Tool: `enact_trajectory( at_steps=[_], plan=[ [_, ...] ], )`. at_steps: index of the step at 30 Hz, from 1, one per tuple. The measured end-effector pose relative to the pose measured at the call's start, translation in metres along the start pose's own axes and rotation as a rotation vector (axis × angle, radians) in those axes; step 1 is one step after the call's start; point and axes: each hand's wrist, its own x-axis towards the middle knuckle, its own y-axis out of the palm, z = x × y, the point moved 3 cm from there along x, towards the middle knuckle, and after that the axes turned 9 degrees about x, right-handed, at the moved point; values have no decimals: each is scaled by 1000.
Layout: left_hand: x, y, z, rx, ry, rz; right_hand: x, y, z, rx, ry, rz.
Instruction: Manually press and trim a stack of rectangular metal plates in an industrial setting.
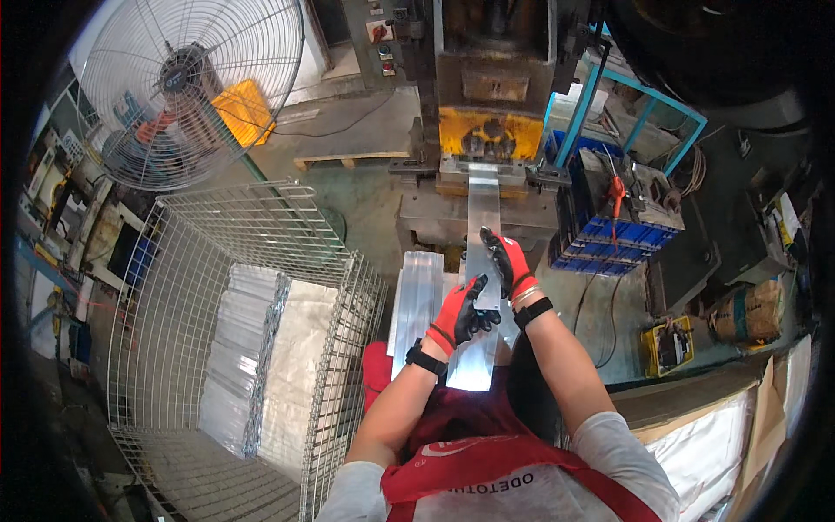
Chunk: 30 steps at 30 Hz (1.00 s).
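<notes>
A long, flat metal strip reaches from my hands into the press, its far end lying at the tooling under a yellow block. My left hand, in a red and black glove, grips the strip's near end from the left. Farther up, my right hand, gloved alike, is closed on the strip's right edge with the thumb on top. More shiny metal strips lie stacked beside and below my left hand, over my lap. Parts of my fingers are hidden beneath the strip.
To the left stands a wire mesh cage holding stacked metal strips. A large floor fan rises behind it. Blue crates with tools on top stand right of the press. A small yellow bin sits on the floor, with cardboard nearer me.
</notes>
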Motion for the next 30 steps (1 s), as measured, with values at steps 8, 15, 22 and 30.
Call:
enact_trajectory(
  at_steps=[8, 15, 22, 30],
  plan=[
    [-8, 4, -4, 45, 12, 48, 1, -4, 0, -75, 55, -18],
    [-40, -14, 42, 386, 74, 100, -44, -28, 7, 67, -69, 69],
    [-101, -23, 52, 659, 248, -147, -110, -39, -14, -203, 40, 181],
    [-111, -77, 58, 740, 182, -499, -126, -15, -51, 146, 337, 79]
  ],
)
